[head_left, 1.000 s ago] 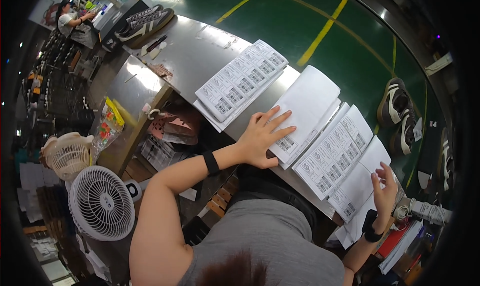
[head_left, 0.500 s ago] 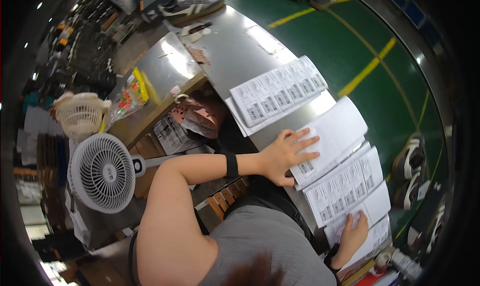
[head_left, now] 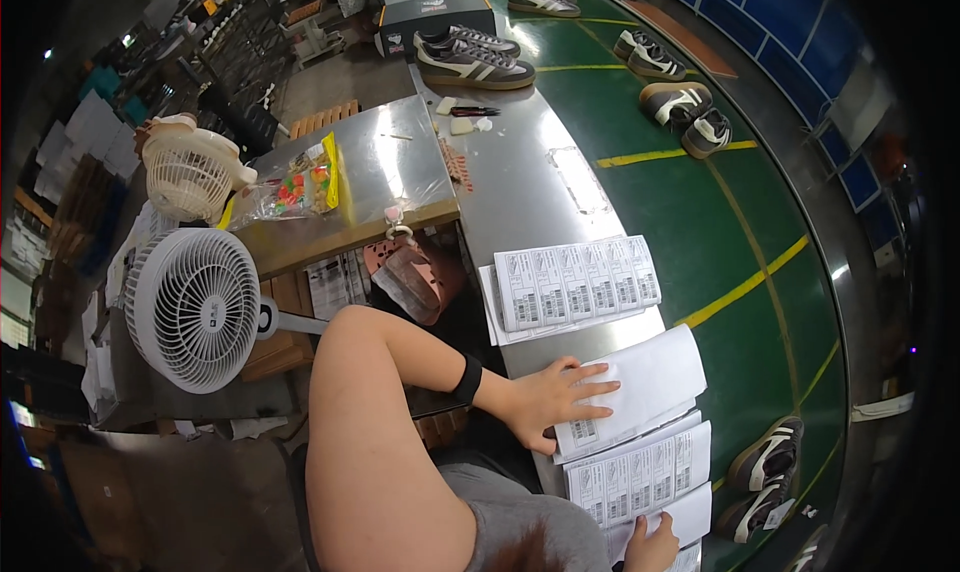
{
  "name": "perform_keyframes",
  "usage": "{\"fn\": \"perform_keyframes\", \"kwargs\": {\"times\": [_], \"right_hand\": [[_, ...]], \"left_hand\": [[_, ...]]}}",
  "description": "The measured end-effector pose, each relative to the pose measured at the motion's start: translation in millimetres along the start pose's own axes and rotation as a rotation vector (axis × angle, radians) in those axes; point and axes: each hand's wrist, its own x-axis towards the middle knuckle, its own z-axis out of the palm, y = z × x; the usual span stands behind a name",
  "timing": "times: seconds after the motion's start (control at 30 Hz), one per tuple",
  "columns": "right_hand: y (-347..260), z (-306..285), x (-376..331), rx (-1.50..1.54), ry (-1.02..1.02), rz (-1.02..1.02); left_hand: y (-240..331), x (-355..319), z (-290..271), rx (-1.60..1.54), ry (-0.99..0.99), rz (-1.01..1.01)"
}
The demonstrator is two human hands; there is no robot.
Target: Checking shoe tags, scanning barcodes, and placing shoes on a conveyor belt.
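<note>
With fingers spread, my left hand (head_left: 552, 400) lies on the left part of a folded white sheet (head_left: 645, 377); a bit of printed label shows at its lower corner. Below it is a stack of printed label sheets (head_left: 640, 472). My right hand (head_left: 652, 547), partly cut off by the lower edge, rests its parted fingers on a white sheet (head_left: 685, 517) under that stack. Another pile of label sheets (head_left: 575, 287) lies farther up the metal table, touched by neither hand.
The metal table (head_left: 520, 182) carries pens (head_left: 475, 111) and a pair of sneakers (head_left: 475, 64) by a dark shoebox (head_left: 440, 17). More sneakers (head_left: 765, 472) stand on the green surface (head_left: 740, 342) at right. A white fan (head_left: 195, 312) and a sweet bag (head_left: 295, 187) are at left.
My view has tilted up and turned, so the table's far end and more sneakers show. Both hands stay on the same sheets.
</note>
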Motion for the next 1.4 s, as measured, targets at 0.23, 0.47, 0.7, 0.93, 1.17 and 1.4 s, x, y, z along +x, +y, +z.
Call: {"fn": "perform_keyframes", "kwargs": {"times": [0.23, 0.47, 0.7, 0.93, 1.17, 1.4], "right_hand": [[6, -10, -1, 0.062, -0.022, 0.047], [-40, -131, -1, 0.442, 0.220, -0.761], [-120, -210, -5, 0.734, 0.013, -1.433], [-200, -217, -7, 0.865, -0.358, -1.788], [-194, -201, 0, 0.903, -0.033, -1.474], [-179, -182, 5, 0.817, -0.155, -1.616]], "left_hand": [[0, 1, 1, 0.005, -0.025, -0.001], [-6, 5, 3, 0.013, -0.128, 0.023], [-6, 3, 2, 0.020, -0.177, 0.018], [-8, 2, 11, 0.074, -0.220, 0.034], [-14, -2, 26, 0.253, -0.141, 0.065], [-11, 7, 17, 0.195, -0.151, 0.074]]}}
